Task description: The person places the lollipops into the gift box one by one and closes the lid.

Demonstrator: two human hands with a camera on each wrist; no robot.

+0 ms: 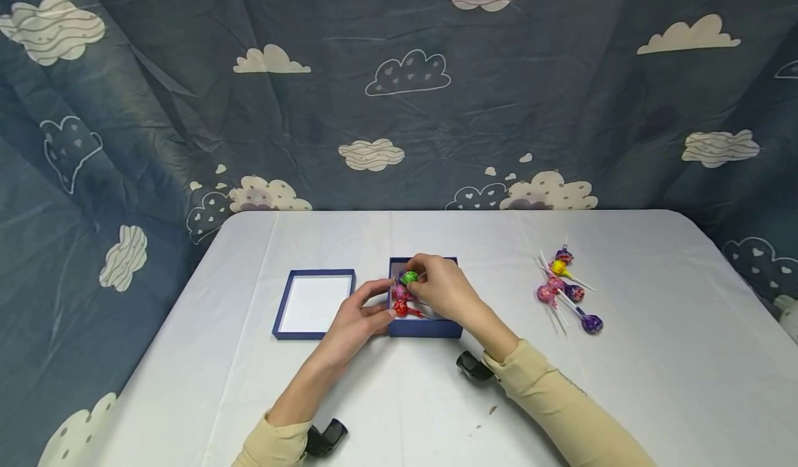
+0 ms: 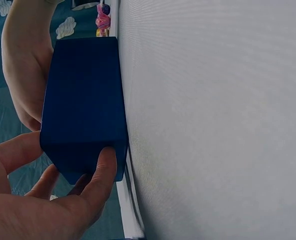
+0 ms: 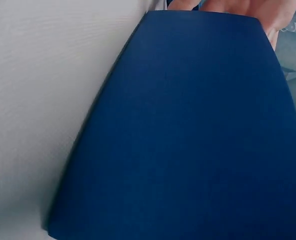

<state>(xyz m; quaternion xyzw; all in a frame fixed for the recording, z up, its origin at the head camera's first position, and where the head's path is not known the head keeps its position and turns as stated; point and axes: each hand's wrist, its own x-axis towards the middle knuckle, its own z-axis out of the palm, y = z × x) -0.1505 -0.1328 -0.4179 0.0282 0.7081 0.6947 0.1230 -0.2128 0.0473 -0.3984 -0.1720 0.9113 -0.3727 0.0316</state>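
Note:
A blue box (image 1: 426, 329) stands in the middle of the table, with lollipops in it. My right hand (image 1: 445, 288) reaches into it and pinches a green-wrapped lollipop (image 1: 409, 278) between thumb and fingers. Nearer me in the box lie a pink lollipop (image 1: 400, 292) and a red lollipop (image 1: 401, 307). At the box's left end, my left hand (image 1: 357, 320) rests its spread fingers against the wall and rim. The left wrist view shows one fingertip (image 2: 106, 156) touching the end wall low down. In the right wrist view the box's side hides most of the hands.
Left of the box lies its blue-rimmed lid (image 1: 282, 307), white inside facing up. Several loose lollipops lie in a pile at the right, among them a purple lollipop (image 1: 591, 324) and a yellow lollipop (image 1: 559, 268). A cloud-patterned curtain (image 1: 399, 120) hangs behind the table.

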